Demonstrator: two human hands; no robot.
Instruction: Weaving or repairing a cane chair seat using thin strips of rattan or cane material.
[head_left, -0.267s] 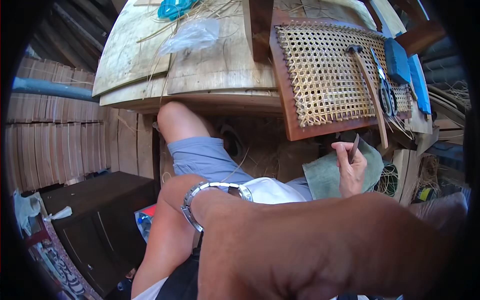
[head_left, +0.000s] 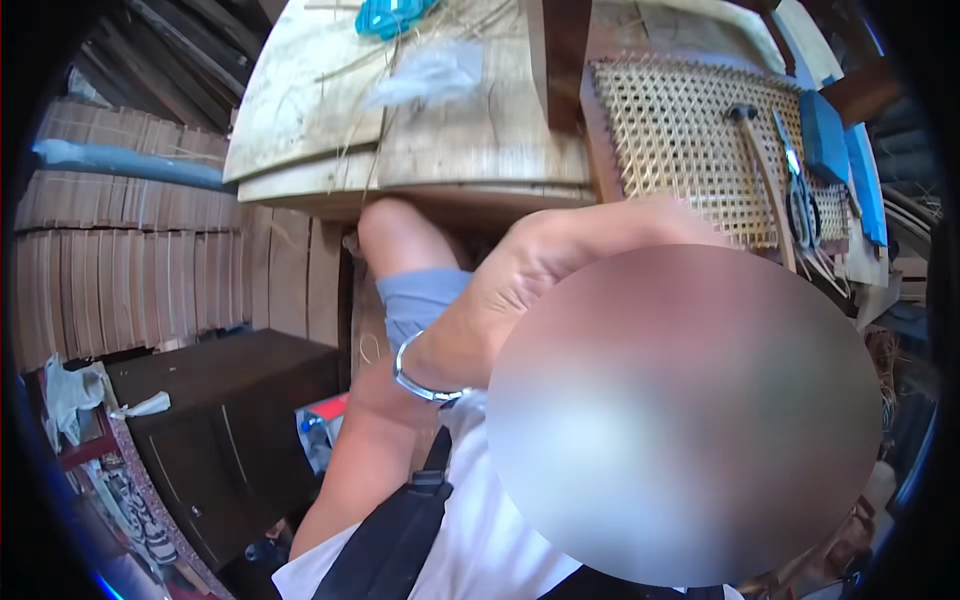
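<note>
My left hand (head_left: 540, 265) spans mid-frame, a metal-link watch band (head_left: 425, 385) at the wrist. Fingers (head_left: 670, 215) smeared, a soft oval blur covering much of them; cannot tell whether they grasp anything. My right hand is out of sight.

Woven panel (head_left: 680, 120): upper right of the frame, on the desk (head_left: 480, 155). Tan cane, glossy, crossed into a tight open mesh with small, regular holes; reddish-brown wooden rim showing at left. Four-sided, flat, wider than deep as far as visible. Long axis runs across the frame, upper edge sloping down rightward. My fingers overlap its lower edge in view; contact unclear.

On the panel, right part: hammer (head_left: 768, 175), dark head up-frame, pale wooden handle down; beside it scissors (head_left: 794, 165), blades up-frame. Blue block (head_left: 823, 140) at the right edge. Desk boards pale, grained; crumpled clear plastic bag (head_left: 430, 72), upper middle.
</note>
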